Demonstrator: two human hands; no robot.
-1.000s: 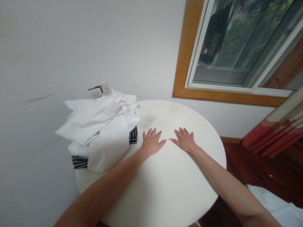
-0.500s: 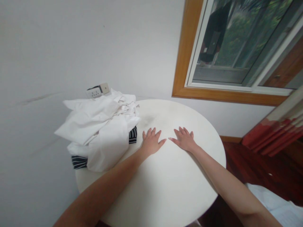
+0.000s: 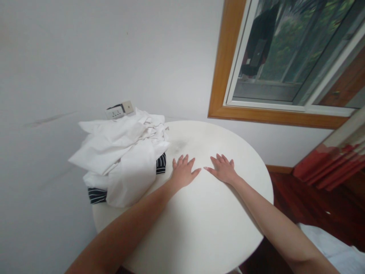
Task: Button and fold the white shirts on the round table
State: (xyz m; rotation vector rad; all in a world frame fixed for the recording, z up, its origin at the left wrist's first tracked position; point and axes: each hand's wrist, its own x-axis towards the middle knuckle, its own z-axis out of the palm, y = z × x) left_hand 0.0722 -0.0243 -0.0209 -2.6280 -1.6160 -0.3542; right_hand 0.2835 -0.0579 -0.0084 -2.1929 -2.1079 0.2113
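My left hand (image 3: 184, 171) lies flat on the white round table (image 3: 199, 220), palm down with its fingers spread and holding nothing. Just to its right, my right hand (image 3: 223, 169) rests flat on the same tabletop, fingers apart, also holding nothing. The two thumbs point toward each other with a small gap between them. A crumpled heap of white cloth (image 3: 131, 167) sits at the table's left side, close to my left hand and forearm. Black fabric with white stripes (image 3: 161, 163) pokes out from under the heap.
A wall socket (image 3: 115, 111) is just behind the cloth. Beyond the table stand the white wall and a wood-framed window (image 3: 218, 91). A red and cream curtain (image 3: 316, 165) hangs at right above the dark wooden floor (image 3: 288, 190). White fabric (image 3: 330, 243) shows at the lower right.
Both hands stay in place on the table. The whole view has shifted very slightly, with the scene a few pixels further right.
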